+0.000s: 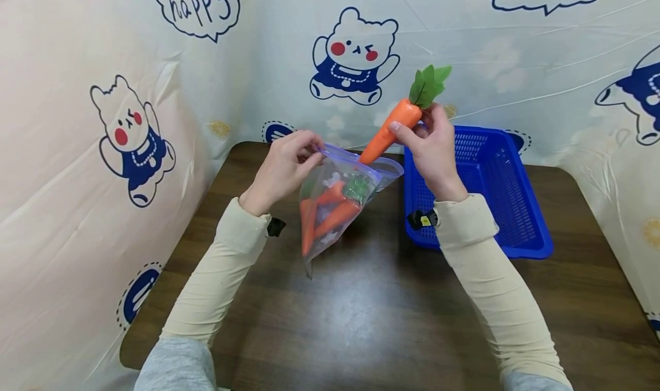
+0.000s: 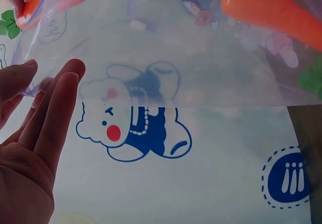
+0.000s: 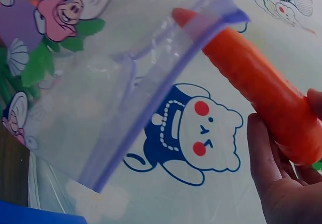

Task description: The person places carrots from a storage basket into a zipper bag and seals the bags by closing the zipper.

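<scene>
My left hand (image 1: 287, 166) pinches the purple zip edge of a clear zip bag (image 1: 330, 176) at its upper left corner, so the bag hangs tilted with its mouth spread. Several orange carrots (image 1: 337, 216) with green tops lie inside it. Between thumb and fingers, my right hand (image 1: 432, 150) holds another carrot (image 1: 390, 132) near its leafy end, tip pointing down. In the right wrist view, that carrot's tip (image 3: 186, 18) is inside the bag's mouth, seen through the plastic by the purple strip (image 3: 166, 90). The left wrist view shows cartoon prints on the bag (image 2: 151, 43).
A blue plastic basket (image 1: 536, 219) stands on the brown wooden table (image 1: 350, 322), under and beyond my right wrist. Behind and to the left hangs a pale curtain (image 1: 278, 53) with cartoon bears, close to the table's edges.
</scene>
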A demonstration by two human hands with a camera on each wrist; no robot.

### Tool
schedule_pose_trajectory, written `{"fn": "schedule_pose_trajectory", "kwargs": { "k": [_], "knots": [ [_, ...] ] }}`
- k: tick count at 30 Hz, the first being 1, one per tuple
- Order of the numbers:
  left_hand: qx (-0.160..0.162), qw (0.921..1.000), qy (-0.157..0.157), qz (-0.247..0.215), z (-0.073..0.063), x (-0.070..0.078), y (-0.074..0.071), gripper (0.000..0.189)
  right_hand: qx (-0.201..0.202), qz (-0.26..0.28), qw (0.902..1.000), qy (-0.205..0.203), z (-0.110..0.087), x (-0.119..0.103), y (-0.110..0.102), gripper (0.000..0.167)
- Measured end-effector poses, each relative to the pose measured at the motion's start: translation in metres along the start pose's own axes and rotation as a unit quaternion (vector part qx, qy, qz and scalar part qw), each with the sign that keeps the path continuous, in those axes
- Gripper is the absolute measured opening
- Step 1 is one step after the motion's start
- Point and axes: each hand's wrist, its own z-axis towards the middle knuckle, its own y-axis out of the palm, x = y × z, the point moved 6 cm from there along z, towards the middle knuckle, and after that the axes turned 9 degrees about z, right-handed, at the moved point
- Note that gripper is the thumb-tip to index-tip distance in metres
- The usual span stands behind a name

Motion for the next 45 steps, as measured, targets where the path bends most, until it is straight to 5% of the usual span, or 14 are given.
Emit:
{"fn": "schedule_pose_trajectory", "kwargs": {
  "k": [19,27,38,45],
  "knots": [
    [-0.006,1.0,0.001,-0.003,0.001,0.002,0.002,0.005,-0.098,-0.139,0.9816,0.088,-0.01,0.025,0.019,0.064],
    [-0.006,0.9999,-0.001,-0.012,0.001,0.003,0.001,0.005,-0.189,-0.253,0.9427,0.107,-0.014,0.032,0.022,0.055],
    [0.003,0.9999,0.008,-0.01,0.001,0.004,0.002,0.004,-0.125,-0.253,0.9575,0.061,-0.011,0.026,0.01,0.044],
    [0.01,0.9998,0.012,-0.012,0.002,0.004,0.003,0.004,-0.105,-0.267,0.9569,0.044,-0.013,0.023,0.004,0.038]
  ]
}}
